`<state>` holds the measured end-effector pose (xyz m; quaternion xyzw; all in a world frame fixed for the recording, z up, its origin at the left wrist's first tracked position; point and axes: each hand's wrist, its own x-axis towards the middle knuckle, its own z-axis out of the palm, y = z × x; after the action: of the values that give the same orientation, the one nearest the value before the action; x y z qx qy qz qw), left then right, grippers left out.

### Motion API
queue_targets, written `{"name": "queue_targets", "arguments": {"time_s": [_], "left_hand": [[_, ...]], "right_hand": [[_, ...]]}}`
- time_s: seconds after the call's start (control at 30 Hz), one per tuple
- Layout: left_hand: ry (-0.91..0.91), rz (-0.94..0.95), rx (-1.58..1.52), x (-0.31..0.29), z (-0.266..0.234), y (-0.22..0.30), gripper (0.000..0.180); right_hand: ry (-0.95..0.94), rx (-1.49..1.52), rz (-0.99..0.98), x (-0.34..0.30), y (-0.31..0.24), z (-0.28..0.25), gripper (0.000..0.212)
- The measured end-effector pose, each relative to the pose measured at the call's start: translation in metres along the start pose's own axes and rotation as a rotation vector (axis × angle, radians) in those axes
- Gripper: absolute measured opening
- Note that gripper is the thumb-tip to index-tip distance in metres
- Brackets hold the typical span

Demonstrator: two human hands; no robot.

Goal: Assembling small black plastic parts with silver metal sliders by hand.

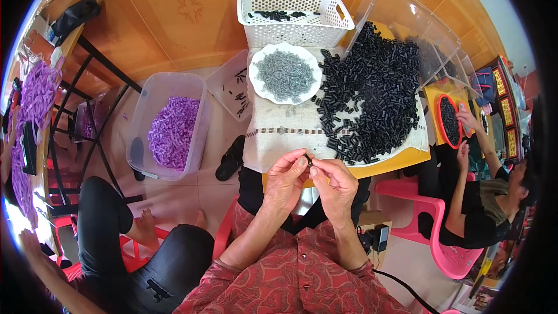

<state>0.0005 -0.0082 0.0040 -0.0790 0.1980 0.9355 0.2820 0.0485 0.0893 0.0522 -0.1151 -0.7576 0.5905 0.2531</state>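
Over the near edge of the table, my left hand and my right hand meet fingertip to fingertip. Pinched between them is a small black tube piece, mostly covered by the fingers. Just beyond, to the right, spreads a large heap of similar short black tubes on a pale cloth. A white scalloped bowl full of small clear-grey pieces stands farther off, slightly left of my hands.
Behind the bowl stands a white perforated basket holding some black tubes. A clear bin lies tipped behind the heap. Purple pieces fill a floor bin. At right, a co-worker handles a red oval tray; another person sits left.
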Motion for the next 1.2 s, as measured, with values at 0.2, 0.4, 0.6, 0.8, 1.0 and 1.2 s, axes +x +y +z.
{"name": "queue_targets", "arguments": {"time_s": [0.2,0.4,0.6,0.8,1.0,1.2], "left_hand": [[-0.032,0.01,0.005,-0.002,0.001,-0.004,0.022],[-0.041,0.018,0.002,-0.002,-0.001,-0.007,0.022],[-0.04,0.065,0.032,-0.002,-0.002,-0.01,0.02],[-0.089,0.164,0.094,-0.003,0.003,-0.008,0.019],[-0.118,0.223,0.164,-0.003,0.002,-0.007,0.019],[-0.09,-0.002,-0.147,-0.002,0.0,0.0,0.019]], "right_hand": [[0.027,-0.009,-0.015,-0.002,0.002,-0.001,0.015],[0.054,-0.116,-0.085,-0.003,0.004,0.0,0.014],[0.07,-0.165,-0.121,-0.003,0.002,0.002,0.013],[0.059,-0.187,-0.136,-0.003,-0.004,0.003,0.012],[0.043,-0.207,-0.136,-0.003,-0.01,0.001,0.012],[0.024,0.0,-0.029,-0.002,-0.01,0.006,0.013]]}}
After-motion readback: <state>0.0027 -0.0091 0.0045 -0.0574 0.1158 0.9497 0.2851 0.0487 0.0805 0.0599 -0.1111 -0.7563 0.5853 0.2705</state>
